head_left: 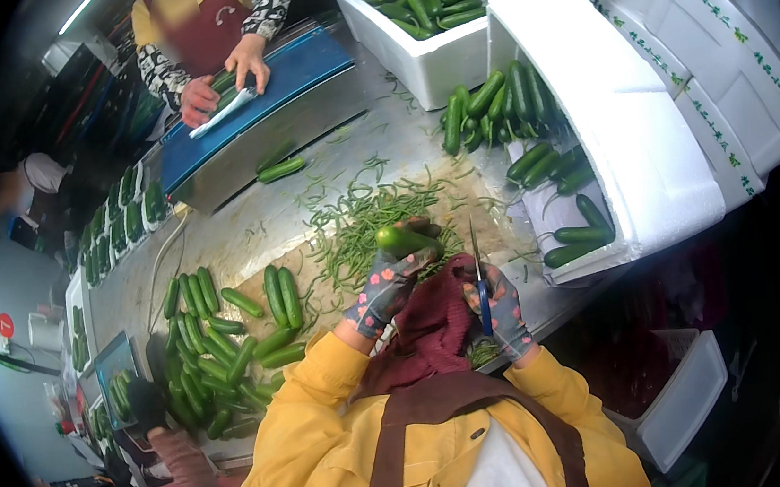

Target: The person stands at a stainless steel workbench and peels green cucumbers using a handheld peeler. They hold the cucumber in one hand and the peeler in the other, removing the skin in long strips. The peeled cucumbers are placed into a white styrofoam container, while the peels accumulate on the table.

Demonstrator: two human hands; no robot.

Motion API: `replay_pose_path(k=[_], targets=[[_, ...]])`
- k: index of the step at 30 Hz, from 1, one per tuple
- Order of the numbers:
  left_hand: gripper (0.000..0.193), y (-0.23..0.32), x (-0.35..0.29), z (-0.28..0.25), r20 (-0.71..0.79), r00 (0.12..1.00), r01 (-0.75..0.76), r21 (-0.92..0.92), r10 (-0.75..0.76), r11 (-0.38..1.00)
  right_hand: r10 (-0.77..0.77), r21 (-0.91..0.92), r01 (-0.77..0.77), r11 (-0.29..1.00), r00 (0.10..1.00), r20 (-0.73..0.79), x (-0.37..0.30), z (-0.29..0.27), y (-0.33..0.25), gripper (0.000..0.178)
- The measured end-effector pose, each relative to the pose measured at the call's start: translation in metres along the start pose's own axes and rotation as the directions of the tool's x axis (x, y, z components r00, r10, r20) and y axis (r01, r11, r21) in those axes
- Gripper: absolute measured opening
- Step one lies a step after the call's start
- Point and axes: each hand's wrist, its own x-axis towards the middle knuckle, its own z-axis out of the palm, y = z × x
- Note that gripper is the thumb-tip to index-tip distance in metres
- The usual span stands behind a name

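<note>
My left hand (388, 286), in a dark glove with pink flowers, is closed around a green cucumber (406, 242) above the table. At least one more dark green end shows by its fingers. My right hand (503, 306), gloved the same way, grips a narrow blue-handled blade (482, 298) pointing away from me; whether it is a knife or scissors I cannot tell. A maroon cloth (427, 325) hangs between my hands, touching the right one. Beyond them lies a pile of thin green stem pieces (358, 213). Loose cucumbers (221, 356) are heaped to the left.
At right, a white foam box (622, 143) lies tipped, with cucumbers (518, 102) spilling out. Another foam box (419, 64) of cucumbers stands behind. Across the table, a co-worker's hands (230, 81) work on a blue-topped stand (309, 62). A neighbour's dark-gloved hand (147, 405) is at left.
</note>
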Motion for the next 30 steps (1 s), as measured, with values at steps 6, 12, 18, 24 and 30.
replay_pose_path(k=[6,12,18,24,30], targets=[[0.048,0.015,-0.023,-0.039,0.035,0.996,-0.081,0.109,0.077,0.991,0.377,0.160,-0.440,0.884,0.871,0.314,0.012,-0.037,0.026,0.037],[0.047,0.091,-0.069,-0.101,-0.750,0.657,-0.603,-0.458,0.080,0.654,-0.035,-0.416,0.030,0.909,0.999,-0.005,-0.008,-0.011,0.019,0.027],[0.047,0.055,-0.022,-0.141,-0.057,0.990,-0.138,-0.610,0.131,0.780,0.198,-0.079,-0.199,0.977,0.980,-0.018,-0.006,-0.043,0.027,0.051],[0.069,0.016,0.165,0.029,0.128,0.992,-0.072,0.519,0.006,0.852,0.273,0.482,-0.400,0.780,0.909,0.314,-0.005,-0.077,0.035,0.046],[0.069,-0.019,0.274,0.114,0.177,0.947,-0.240,0.944,0.267,0.225,0.210,0.485,-0.659,0.575,0.691,0.691,0.016,-0.108,0.047,0.040]])
